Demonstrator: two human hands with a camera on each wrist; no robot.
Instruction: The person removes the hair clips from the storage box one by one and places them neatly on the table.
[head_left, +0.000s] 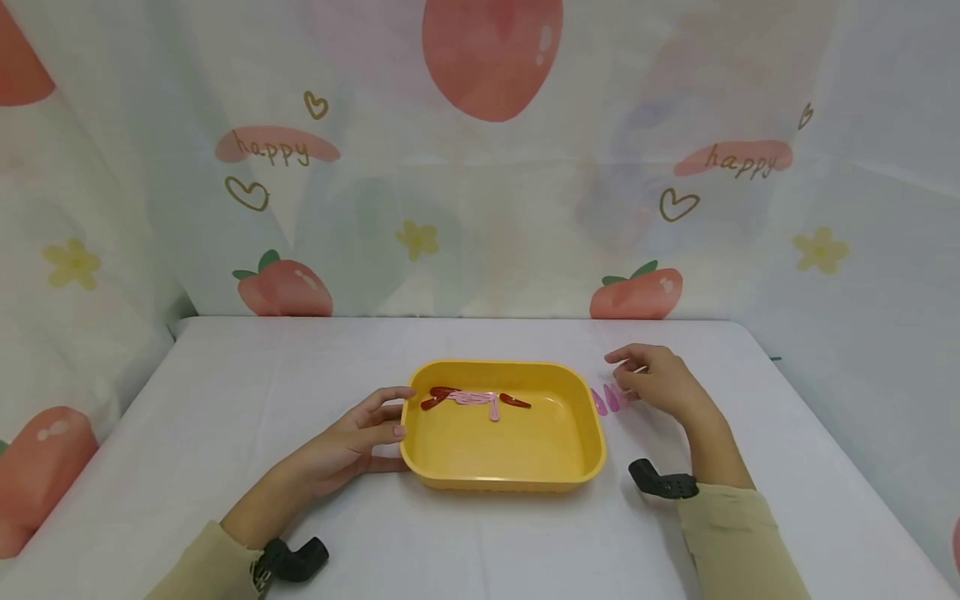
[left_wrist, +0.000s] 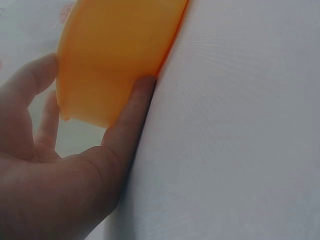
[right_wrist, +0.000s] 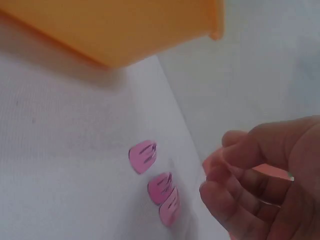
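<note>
A yellow tray [head_left: 502, 475] stands on the table. My left hand [head_left: 348, 442] rests against its left end, fingertips at the rim and wall. In the left wrist view, the left hand [left_wrist: 65, 165] touches the tray's wall [left_wrist: 110, 55]. Dark red snap hair clips [head_left: 515, 401] and light pink snap hair clips [head_left: 472, 398] lie inside, near the far side. Right of the tray, pink snap hair clips [head_left: 612, 398] lie on the table, three in the right wrist view [right_wrist: 142, 156]. Over them hovers my right hand [head_left: 660, 383], fingers loosely bent, with nothing visible between them.
A white cloth covers the table [head_left: 480, 550]. Behind it hangs a printed curtain [head_left: 510, 208] with fruit, flowers and hearts. Each wrist carries a black camera [head_left: 296, 560].
</note>
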